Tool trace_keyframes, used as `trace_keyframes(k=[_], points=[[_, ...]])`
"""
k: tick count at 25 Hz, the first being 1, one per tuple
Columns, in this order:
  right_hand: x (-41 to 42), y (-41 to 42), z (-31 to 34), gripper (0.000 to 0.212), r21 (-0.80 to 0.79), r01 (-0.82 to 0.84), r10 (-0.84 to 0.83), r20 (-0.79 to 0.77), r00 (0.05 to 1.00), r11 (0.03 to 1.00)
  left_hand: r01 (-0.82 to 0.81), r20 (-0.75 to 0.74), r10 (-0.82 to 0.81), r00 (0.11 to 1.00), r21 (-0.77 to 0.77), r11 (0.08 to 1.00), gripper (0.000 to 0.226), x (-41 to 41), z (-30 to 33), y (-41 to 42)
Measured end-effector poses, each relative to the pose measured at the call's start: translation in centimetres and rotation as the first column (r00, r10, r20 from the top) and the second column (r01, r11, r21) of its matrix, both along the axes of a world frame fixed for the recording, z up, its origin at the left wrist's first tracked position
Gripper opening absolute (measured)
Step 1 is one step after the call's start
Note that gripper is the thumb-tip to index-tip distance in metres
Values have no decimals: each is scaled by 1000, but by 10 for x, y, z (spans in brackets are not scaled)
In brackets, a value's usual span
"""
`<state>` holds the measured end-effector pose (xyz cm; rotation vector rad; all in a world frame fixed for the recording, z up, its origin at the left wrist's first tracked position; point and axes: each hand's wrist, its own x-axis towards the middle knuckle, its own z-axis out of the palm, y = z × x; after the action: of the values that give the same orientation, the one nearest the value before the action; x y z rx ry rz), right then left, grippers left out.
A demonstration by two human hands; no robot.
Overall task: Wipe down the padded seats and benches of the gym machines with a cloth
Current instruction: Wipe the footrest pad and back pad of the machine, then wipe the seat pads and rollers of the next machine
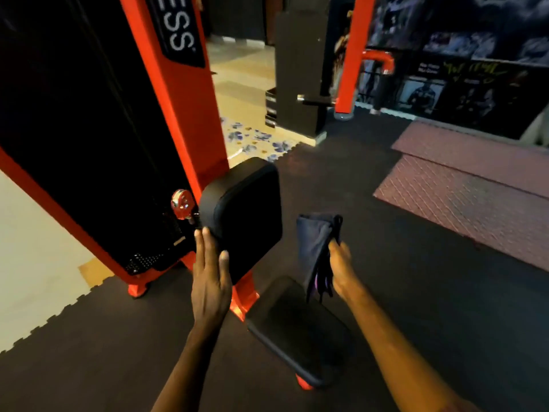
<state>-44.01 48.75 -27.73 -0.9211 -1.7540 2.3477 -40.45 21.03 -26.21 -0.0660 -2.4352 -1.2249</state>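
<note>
- Dark, folded cloth with a purple edge (315,251) hangs bunched in my right hand (341,269), fingers curled round its lower part so the free end stands up. I judge it is held that way to keep a clean face ready to press on the padding.
- Just left of the cloth stands the black, square, upright padded rest (246,215) of the machine, tilted a little toward me; the cloth is near it but apart, not yet on its face.
- My left hand (209,272) lies with straight fingers against the pad's left edge, thumb on its front corner. It holds nothing; I take this as steadying the pad for the wipe.
- Below, the black, flat padded seat (297,331) sits on its red steel post (245,295), under my right forearm, placed so both surfaces can be reached from one stance.
- Further left rises the tall red-framed black weight tower (98,120), with a chromed red pulley (181,203) beside the pad.
- Around it all lies dark rubber floor matting (416,292), with reddish patterned mats (463,185) well apart to the right.
</note>
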Motion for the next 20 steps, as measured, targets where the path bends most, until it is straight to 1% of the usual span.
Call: trace_keyframes(k=[1, 4, 6, 7, 9, 11, 13, 14, 16, 17, 18, 20], points=[[30, 11, 8, 37, -9, 34, -34, 29, 999, 999, -1, 64, -1, 998, 28, 1000, 68, 18, -6, 10], [117, 41, 29, 25, -62, 155, -153, 27, 988, 986, 16, 263, -26, 965, 41, 999, 78, 70, -32, 55], [184, 73, 37, 20, -90, 255, -252, 50, 967, 963, 158, 349, -163, 923, 43, 986, 76, 101, -38, 106], [222, 92, 40, 23, -98, 295, -291, 57, 955, 950, 258, 382, -257, 888, 50, 965, 71, 118, -34, 135], [306, 136, 43, 29, -80, 383, -379, 63, 923, 920, 476, 398, -442, 804, 15, 879, 62, 155, -20, 202], [396, 179, 54, 22, -1, 448, -448, 21, 894, 894, 660, 387, -597, 703, -40, 750, 57, 195, -3, 272], [496, 227, 70, 16, 182, 459, -457, -50, 888, 870, 812, 360, -739, 570, -105, 575, 63, 249, 15, 354], [538, 248, 73, 21, 304, 418, -422, -57, 905, 856, 858, 351, -786, 509, -129, 498, 64, 273, 22, 387], [641, 290, 87, 32, 520, 352, -413, 2, 911, 778, 945, 356, -878, 320, -181, 271, 62, 346, 39, 470], [691, 309, 90, 32, 571, 346, -439, 27, 898, 744, 970, 365, -907, 210, -195, 147, 63, 387, 48, 508], [742, 329, 89, 29, 592, 368, -478, 33, 878, 717, 980, 366, -925, 104, -197, 32, 66, 429, 56, 547], [821, 360, 88, 23, 597, 457, -592, 36, 805, 659, 975, 371, -927, -60, -176, -133, 72, 497, 68, 610]])
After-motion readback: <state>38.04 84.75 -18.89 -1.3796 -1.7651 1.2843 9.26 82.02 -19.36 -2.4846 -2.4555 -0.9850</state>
